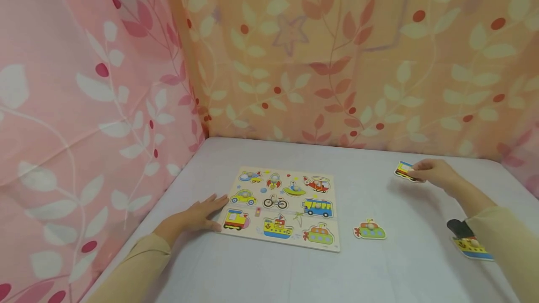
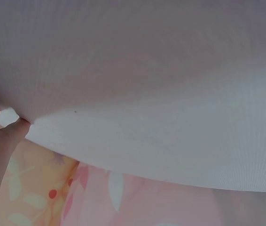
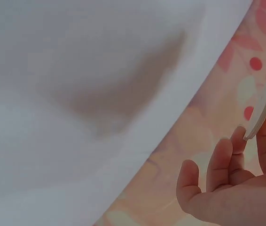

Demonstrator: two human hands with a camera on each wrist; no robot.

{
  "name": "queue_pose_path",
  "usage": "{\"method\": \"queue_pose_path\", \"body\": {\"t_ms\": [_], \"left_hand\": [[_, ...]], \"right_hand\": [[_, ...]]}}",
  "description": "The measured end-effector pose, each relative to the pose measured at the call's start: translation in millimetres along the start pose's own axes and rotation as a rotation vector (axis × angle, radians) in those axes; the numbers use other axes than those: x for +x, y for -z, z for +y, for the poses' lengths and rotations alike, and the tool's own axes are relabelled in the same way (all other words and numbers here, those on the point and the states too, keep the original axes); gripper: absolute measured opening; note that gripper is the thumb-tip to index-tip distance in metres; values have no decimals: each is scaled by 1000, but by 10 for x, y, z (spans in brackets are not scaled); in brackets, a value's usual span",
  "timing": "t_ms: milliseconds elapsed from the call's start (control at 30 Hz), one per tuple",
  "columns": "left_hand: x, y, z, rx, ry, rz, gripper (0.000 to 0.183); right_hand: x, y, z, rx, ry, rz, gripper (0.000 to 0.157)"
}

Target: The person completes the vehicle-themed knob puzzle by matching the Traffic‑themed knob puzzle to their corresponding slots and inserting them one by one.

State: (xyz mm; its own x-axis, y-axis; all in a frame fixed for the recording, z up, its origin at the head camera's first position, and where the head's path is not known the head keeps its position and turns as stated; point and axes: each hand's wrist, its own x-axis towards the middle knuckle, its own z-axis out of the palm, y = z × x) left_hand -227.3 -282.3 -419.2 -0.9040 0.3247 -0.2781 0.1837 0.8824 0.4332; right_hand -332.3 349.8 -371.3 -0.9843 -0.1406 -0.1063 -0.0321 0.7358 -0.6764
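A wooden puzzle board with colourful vehicle pictures lies on the white table. My left hand rests at the board's left edge, fingers extended; in the left wrist view only part of that hand shows. Above the table on the far right, my right hand pinches a train puzzle piece. The right wrist view catches this piece edge-on, with the other fingers of the right hand loosely bent. A submarine puzzle piece lies right of the board. Farther right is a ship puzzle piece, partly hidden by the right sleeve.
The white tabletop extends around the board. Floral cloth in pink hangs along the left side, and an orange floral cloth stands behind the table's back edge.
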Motion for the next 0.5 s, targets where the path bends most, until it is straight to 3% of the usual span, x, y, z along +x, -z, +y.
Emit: {"method": "queue_pose_path", "body": {"t_ms": [500], "left_hand": [[3, -3, -11, -9, 9, -3, 89]], "right_hand": [[-101, -385, -485, -21, 57, -19, 47]]}}
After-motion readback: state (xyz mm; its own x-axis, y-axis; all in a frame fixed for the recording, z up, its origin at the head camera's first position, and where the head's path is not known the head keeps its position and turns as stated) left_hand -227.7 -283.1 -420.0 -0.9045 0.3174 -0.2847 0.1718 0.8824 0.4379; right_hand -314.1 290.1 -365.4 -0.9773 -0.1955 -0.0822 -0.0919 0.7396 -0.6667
